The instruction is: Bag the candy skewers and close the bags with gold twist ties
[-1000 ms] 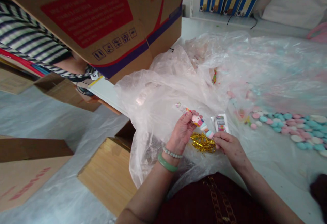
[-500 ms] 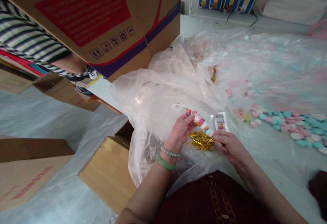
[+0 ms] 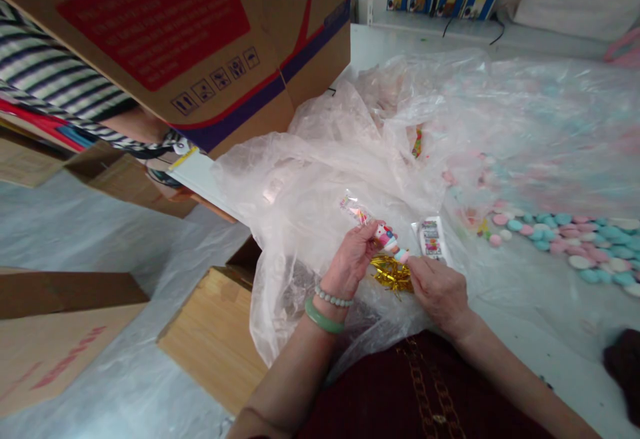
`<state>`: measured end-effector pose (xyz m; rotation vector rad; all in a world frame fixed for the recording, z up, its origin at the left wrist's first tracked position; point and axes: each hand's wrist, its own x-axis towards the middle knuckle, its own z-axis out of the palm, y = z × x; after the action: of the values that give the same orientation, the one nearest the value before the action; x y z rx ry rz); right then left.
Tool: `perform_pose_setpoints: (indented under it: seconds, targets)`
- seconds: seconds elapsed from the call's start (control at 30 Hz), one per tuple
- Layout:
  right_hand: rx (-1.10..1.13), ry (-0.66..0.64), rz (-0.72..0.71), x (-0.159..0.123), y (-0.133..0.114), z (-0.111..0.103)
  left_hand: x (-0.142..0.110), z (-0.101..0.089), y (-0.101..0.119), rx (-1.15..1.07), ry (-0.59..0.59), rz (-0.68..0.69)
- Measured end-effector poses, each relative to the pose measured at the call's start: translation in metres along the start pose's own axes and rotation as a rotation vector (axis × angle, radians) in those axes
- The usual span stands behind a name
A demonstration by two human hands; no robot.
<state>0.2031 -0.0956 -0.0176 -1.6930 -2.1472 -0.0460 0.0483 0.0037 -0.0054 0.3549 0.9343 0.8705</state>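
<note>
My left hand (image 3: 353, 260) is closed on a small clear packet (image 3: 373, 227) holding colourful pastel pieces. It holds the packet slanted above a heap of thin gold twist ties (image 3: 391, 273). My right hand (image 3: 434, 285) pinches the packet's lower end, with its fingers pressed together right beside the gold ties. A second filled packet (image 3: 431, 237) lies flat just beyond my right hand. All of this rests on crumpled clear plastic sheeting (image 3: 320, 179) spread over my lap and the floor.
A large cardboard box (image 3: 200, 45) hangs over the upper left, with another person's striped sleeve (image 3: 55, 85) behind it. Loose pink, blue and white discs (image 3: 575, 242) lie at the right. A wooden box (image 3: 215, 339) and flat cardboard (image 3: 55, 339) sit at the lower left.
My right hand has slid left and closed in on the packet's lower end. The packet has tilted steeper in my left hand.
</note>
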Motion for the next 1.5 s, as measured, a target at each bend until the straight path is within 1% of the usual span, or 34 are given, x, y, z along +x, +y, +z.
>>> perform_pose_setpoints:
  seconds: [0.03,0.1,0.17,0.23,0.33,0.43,0.5,0.6,0.7,0.73,0.8,0.9,0.93,1.0,1.03,1.1,1.17,1.23,1.3,1.4,1.5]
  targets:
    - [0.008,-0.003,-0.010,0.001,0.000,-0.001,0.000,0.000,0.000,0.008,-0.003,-0.007]
    - [0.093,-0.015,0.005,0.002,0.000,-0.001,-0.001,0.000,-0.001,0.020,-0.024,-0.017]
    - [0.245,-0.037,0.093,0.004,0.000,0.001,-0.003,0.001,-0.001,0.019,-0.064,-0.031]
    - [0.430,-0.075,0.267,0.007,-0.001,0.004,-0.004,0.001,0.000,0.002,-0.108,-0.047]
    - [0.769,-0.153,0.602,0.012,-0.002,0.007,-0.004,0.000,0.001,-0.035,-0.131,-0.075]
    - [1.163,-0.206,0.870,0.018,-0.002,0.007,0.000,-0.004,0.001,-0.070,-0.093,-0.131]
    - [1.381,-0.270,0.974,0.020,-0.001,0.005,0.004,-0.008,0.001,-0.099,-0.046,-0.099]
    - [1.567,-0.383,1.024,0.021,-0.001,0.003,0.008,-0.011,0.001,-0.175,-0.004,0.032]
    - [1.682,-0.445,1.061,0.023,0.002,0.004,0.008,-0.013,0.002,-0.230,-0.045,0.066]
    - [1.741,-0.484,1.084,0.024,0.005,0.004,0.008,-0.013,0.003,-0.234,-0.064,0.068]
    - [1.902,-0.626,1.150,0.026,0.010,0.005,0.007,-0.013,0.003,-0.231,-0.096,0.085]
    - [2.140,-0.896,1.255,0.028,0.017,0.009,0.004,-0.011,0.002,-0.216,-0.150,0.105]
    - [2.198,-0.955,1.276,0.028,0.018,0.011,0.003,-0.009,0.001,-0.212,-0.169,0.106]
    - [2.301,-1.015,1.282,0.027,0.018,0.015,0.001,-0.006,-0.001,-0.207,-0.198,0.095]
    - [2.348,-1.021,1.268,0.027,0.017,0.017,0.000,-0.004,-0.002,-0.206,-0.204,0.088]
    - [2.415,-0.986,1.223,0.025,0.015,0.021,-0.001,-0.001,-0.003,-0.206,-0.198,0.073]
    - [2.420,-0.892,1.177,0.025,0.011,0.021,-0.001,0.002,-0.004,-0.206,-0.180,0.059]
    - [2.341,-0.776,1.137,0.027,0.008,0.019,0.000,0.001,-0.003,-0.198,-0.159,0.027]
    - [2.170,-0.628,1.090,0.029,0.005,0.015,0.002,-0.001,-0.001,-0.171,-0.127,-0.013]
    - [1.836,-0.411,1.036,0.031,0.001,0.012,0.004,-0.004,0.004,-0.129,-0.094,-0.048]
    - [1.535,-0.298,0.985,0.031,-0.001,0.012,0.003,-0.003,0.004,-0.079,-0.101,-0.012]
